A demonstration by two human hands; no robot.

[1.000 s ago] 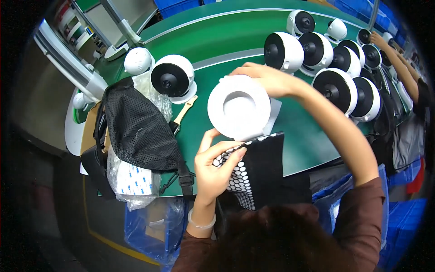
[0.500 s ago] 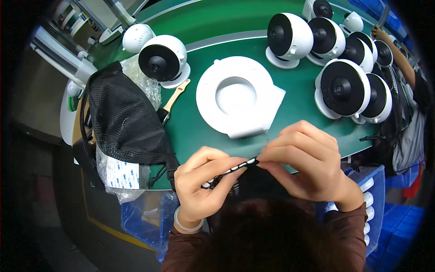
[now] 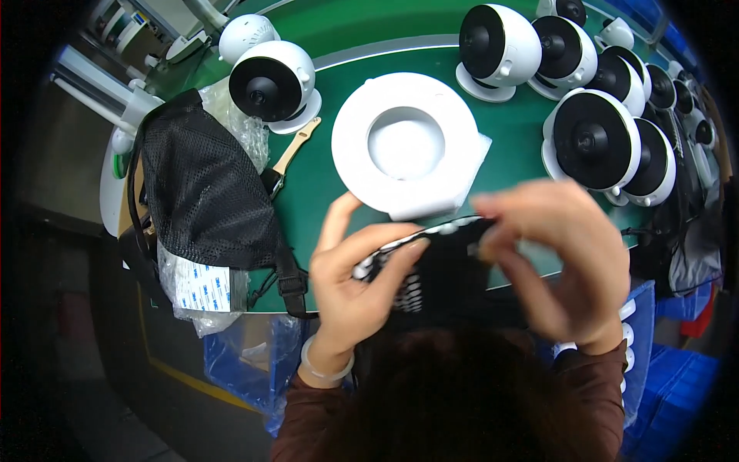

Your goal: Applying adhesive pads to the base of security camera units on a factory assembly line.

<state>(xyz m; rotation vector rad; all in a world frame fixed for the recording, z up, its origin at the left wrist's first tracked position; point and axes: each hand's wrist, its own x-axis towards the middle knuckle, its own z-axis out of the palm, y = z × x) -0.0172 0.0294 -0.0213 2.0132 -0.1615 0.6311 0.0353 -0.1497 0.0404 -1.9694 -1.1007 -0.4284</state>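
Note:
Between the thumb and fingers of my left hand (image 3: pixel 350 277) is a thin black piece with white patches along its edge (image 3: pixel 446 229), tilted up toward the right. What kind of thing it is, I cannot make out. Close to its right end is my right hand (image 3: pixel 570 258), smeared by motion, so its grip does not show clearly. Just beyond both hands, a white round stand with a shallow round hollow (image 3: pixel 350 146) lies on the green table (image 3: pixel 308 185).
A black mesh bag (image 3: pixel 208 192) lies at left, beside a wooden-handled brush (image 3: pixel 296 150) and a sheet of white pads (image 3: pixel 204 286). Behind them stands a white ball-shaped camera (image 3: pixel 265 88). Several similar cameras (image 3: pixel 593 142) crowd the right. Blue plastic-lined bins (image 3: pixel 254 362) sit below the table edge.
My right hand has moved up and right, its fingers now blurred. The black piece shows longer between the hands. The view has shifted slightly.

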